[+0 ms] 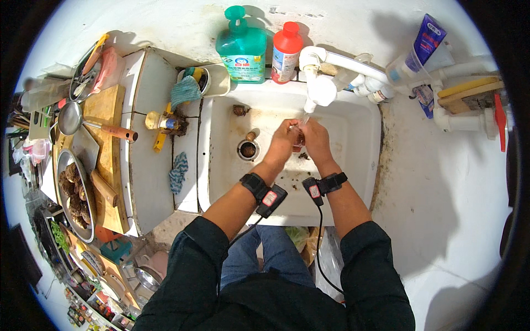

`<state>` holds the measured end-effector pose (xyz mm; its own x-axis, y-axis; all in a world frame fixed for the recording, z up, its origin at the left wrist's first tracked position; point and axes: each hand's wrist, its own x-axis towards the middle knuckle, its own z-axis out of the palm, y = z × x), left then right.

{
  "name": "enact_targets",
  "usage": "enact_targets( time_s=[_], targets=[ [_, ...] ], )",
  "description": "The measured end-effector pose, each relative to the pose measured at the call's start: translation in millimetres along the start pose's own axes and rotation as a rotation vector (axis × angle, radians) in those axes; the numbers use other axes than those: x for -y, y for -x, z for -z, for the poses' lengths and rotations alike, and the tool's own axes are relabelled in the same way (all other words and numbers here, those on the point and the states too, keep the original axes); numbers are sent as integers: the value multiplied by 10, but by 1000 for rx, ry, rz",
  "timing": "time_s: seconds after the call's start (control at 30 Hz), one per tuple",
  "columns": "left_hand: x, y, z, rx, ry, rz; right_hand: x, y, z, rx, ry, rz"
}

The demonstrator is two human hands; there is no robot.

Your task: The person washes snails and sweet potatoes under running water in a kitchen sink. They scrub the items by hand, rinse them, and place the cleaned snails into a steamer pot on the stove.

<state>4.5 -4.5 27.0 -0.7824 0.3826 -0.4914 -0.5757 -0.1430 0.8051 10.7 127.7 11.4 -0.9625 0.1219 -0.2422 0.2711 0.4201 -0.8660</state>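
Beneath the white plastic tap (321, 92), my left hand (283, 140) and my right hand (316, 140) meet over the white ceramic sink (352, 194). A small reddish-brown object (298, 138), perhaps a root vegetable, is held between them; the fingers partly hide it. Water seems to run onto the fingertips. A small round brown piece (251, 135) lies beside the drain (248, 149), and a darker brown scrap (240, 110) rests near the sink's back left corner. Dark bits of dirt (304, 156) are scattered on the basin floor below my hands.
A green pump bottle (241, 53) and a red-capped bottle (286, 53) stand behind the sink. Left are a blue cloth (178, 173), a wooden cutting board (118, 165), a ladle (70, 118), a cleaver's wooden handle (104, 188) and a metal bowl (93, 225) of brown taro-like roots (74, 194).
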Motion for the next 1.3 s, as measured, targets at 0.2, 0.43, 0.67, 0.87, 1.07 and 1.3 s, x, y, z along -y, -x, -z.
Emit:
enact_targets(
  time_s=[0.2, 0.43, 0.67, 0.87, 1.07, 1.3],
  targets=[
    [-19, -163, -92, -63, 553, 197, 94, 154, -121, -89, -92, -37],
    [-188, -253, -412, -190, 346, 237, 155, 202, 50, -20, -766, -304],
    [59, -179, 86, -116, 364, 267, 165, 181, -100, 74, -690, -61],
    [3, 207, 535, -342, -1142, 88, -365, 156, -663, 347, -240, -582],
    [-572, 782, 869, -408, -1114, -77, -799, -107, -1558, 574, 267, -81],
    [-1667, 2069, 1453, -696, -896, -675, -768, -373, -2030, 613, 787, 184]
  ],
)
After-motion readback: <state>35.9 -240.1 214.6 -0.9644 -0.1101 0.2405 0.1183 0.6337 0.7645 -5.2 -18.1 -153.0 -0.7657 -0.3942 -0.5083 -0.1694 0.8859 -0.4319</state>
